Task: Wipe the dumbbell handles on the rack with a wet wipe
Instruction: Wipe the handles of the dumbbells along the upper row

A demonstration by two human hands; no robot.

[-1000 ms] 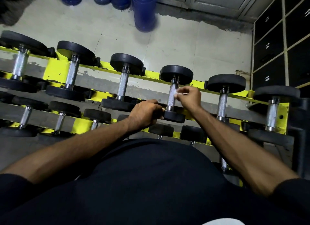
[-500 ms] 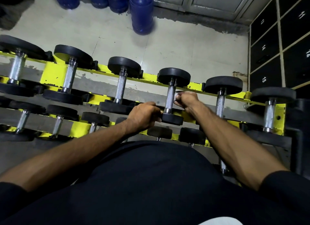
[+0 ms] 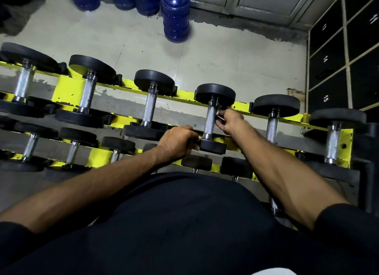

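Observation:
A yellow rack (image 3: 67,90) holds a top row of several dumbbells with black ends and knurled steel handles. My left hand (image 3: 176,141) grips the near black end (image 3: 214,146) of one dumbbell, fourth from the left. My right hand (image 3: 229,121) pinches a small white wet wipe (image 3: 220,117) against the right side of that dumbbell's handle (image 3: 211,119). Most of the wipe is hidden under my fingers.
A lower row of smaller dumbbells (image 3: 78,137) sits nearer to me. Blue water jugs (image 3: 175,14) stand on the tiled floor beyond the rack. Dark numbered lockers (image 3: 328,59) line the right side. My dark-clothed torso fills the bottom of the view.
My right hand has slid the wipe down and to the right side of the handle. My left hand stays on the dumbbell's near end.

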